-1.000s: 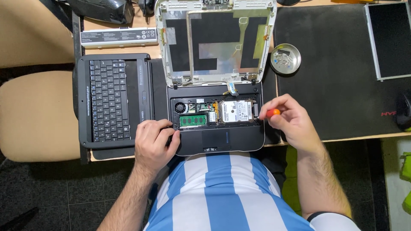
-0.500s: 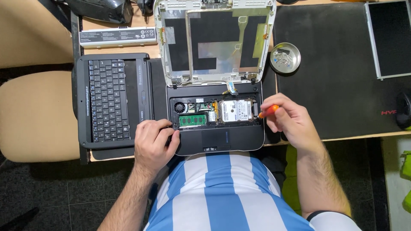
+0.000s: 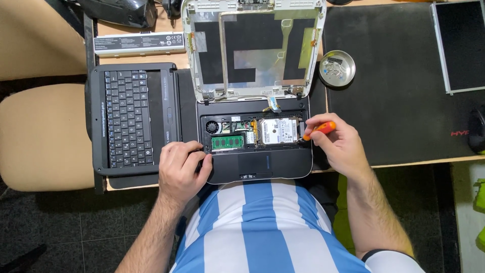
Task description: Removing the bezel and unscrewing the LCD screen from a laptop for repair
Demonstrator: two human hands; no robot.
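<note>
A small black laptop base (image 3: 255, 164) lies opened up on the desk, showing a fan, a green memory module (image 3: 227, 141) and a silver hard drive (image 3: 278, 131). Behind it lies its stripped white lid (image 3: 252, 48). My left hand (image 3: 182, 169) rests on the base's front left corner, fingers curled over the edge. My right hand (image 3: 341, 144) grips an orange-handled screwdriver (image 3: 318, 130), with the tip at the base's right edge beside the hard drive.
A removed black keyboard panel (image 3: 131, 119) lies left of the base. A grey battery pack (image 3: 139, 44) sits behind it. A round metal dish (image 3: 337, 68) with small screws stands on the black mat (image 3: 404, 91). A bare screen panel (image 3: 459, 48) lies far right.
My right hand has shifted slightly, and the screwdriver now lies more level with its tip closer to the hard drive's right side. My left hand stays put.
</note>
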